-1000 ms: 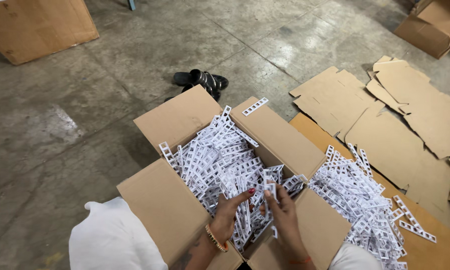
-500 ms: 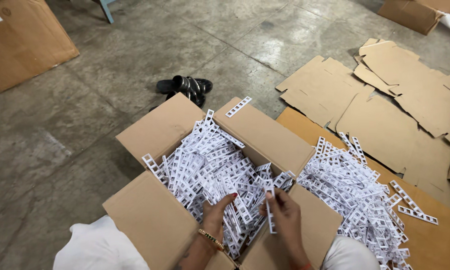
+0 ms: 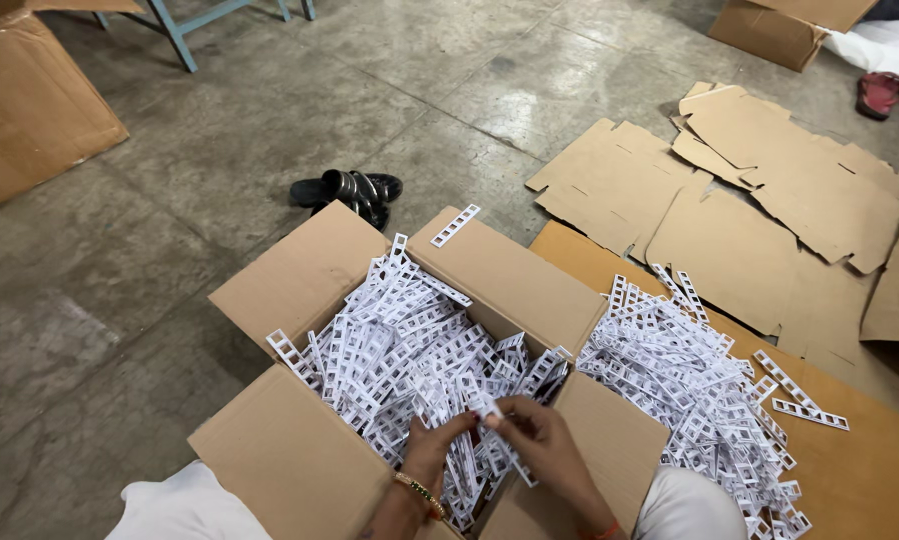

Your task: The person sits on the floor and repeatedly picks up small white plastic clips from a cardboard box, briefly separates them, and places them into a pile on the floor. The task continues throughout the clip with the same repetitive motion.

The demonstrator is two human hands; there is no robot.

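I am pinching one white ladder-shaped plastic strip [image 3: 497, 440] between the curled fingers of my left hand [image 3: 431, 450] and my right hand [image 3: 539, 445] — both closed on it, just above the heap of matching strips filling the open brown cardboard box [image 3: 299, 275]. A second pile of white strips [image 3: 689, 370] is lying on flat cardboard sheets [image 3: 859, 470] to my right — black sandals [image 3: 349, 190] are sitting on the concrete floor beyond.
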